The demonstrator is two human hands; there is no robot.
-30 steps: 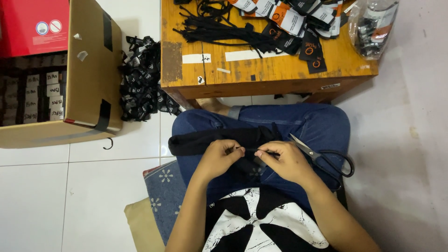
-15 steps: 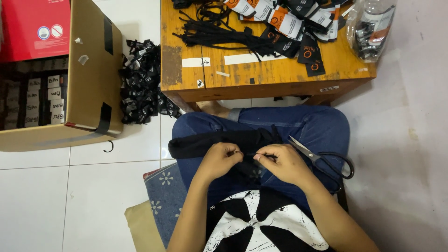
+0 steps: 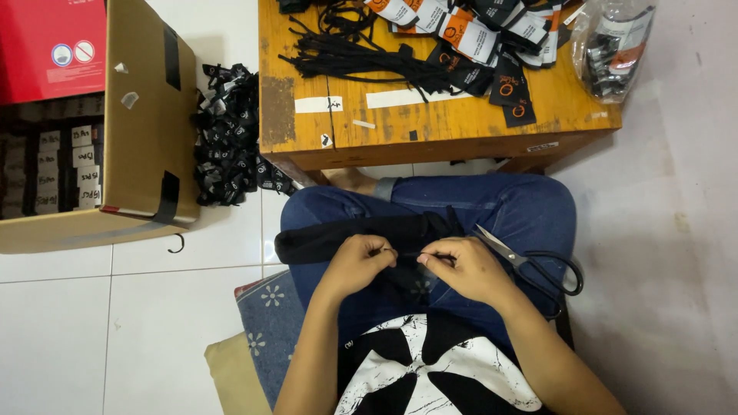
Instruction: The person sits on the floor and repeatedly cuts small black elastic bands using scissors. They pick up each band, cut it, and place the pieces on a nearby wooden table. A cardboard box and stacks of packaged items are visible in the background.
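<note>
left hand (image 3: 360,263): rested on the lap, fingertips pressed together, pinching a thin black cord (image 3: 406,253) at its left end; it sat in almost the same spot as a second earlier.
right hand (image 3: 461,269): thumb and forefinger pinched the cord's other end, close to the left fingertips; compared with a second before, the two hands had drawn slightly nearer each other and the cord between them looked shorter.
black cloth (image 3: 346,237): a dark rolled piece lay across the blue-jeaned thighs, just behind the knuckles, touching both hands; unmoved over the last second.
meaning of the change: only fingertip work went on, judged as a small knotting or threading step in progress, not a move of the piece.
scissors (image 3: 530,261): lay on the right thigh, blades pointing at the right hand, untouched.
low wooden table (image 3: 430,123): black cords (image 3: 361,58) lay near its middle, printed tags (image 3: 469,34) along the far edge, a clear bag (image 3: 611,46) at the far right corner.
floor: a heap of black tags (image 3: 231,138) lay between the table's left edge and an open cardboard box (image 3: 146,115).
</note>
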